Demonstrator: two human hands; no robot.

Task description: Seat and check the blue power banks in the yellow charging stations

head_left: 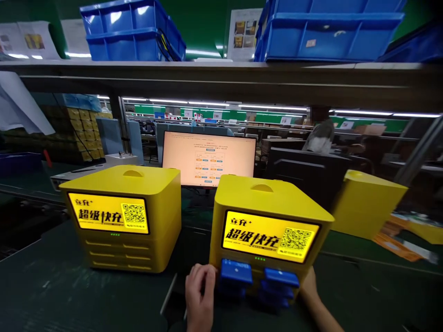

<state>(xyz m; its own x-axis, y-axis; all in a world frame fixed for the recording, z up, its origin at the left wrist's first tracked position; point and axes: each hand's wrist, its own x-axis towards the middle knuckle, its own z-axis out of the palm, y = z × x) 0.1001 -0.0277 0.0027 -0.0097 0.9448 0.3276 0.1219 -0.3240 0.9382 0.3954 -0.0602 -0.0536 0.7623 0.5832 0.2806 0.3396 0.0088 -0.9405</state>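
Note:
Two yellow charging stations with lit yellow screens stand on the dark bench: one at the left (pixel 124 216) and one in front of me (pixel 270 216). Several blue power banks (pixel 237 272) stick out of the slots of the nearer station. My left hand (pixel 200 290) rests with curled fingers against the station's lower left corner, beside the left blue power bank. My right hand (pixel 309 288) lies against the station's lower right side, its fingers hidden behind the housing.
A lit monitor (pixel 209 159) stands behind the stations. A third yellow housing (pixel 367 205) sits at the right. Blue crates (pixel 134 30) rest on the overhead shelf (pixel 221 74). Another person (pixel 320 133) works in the background.

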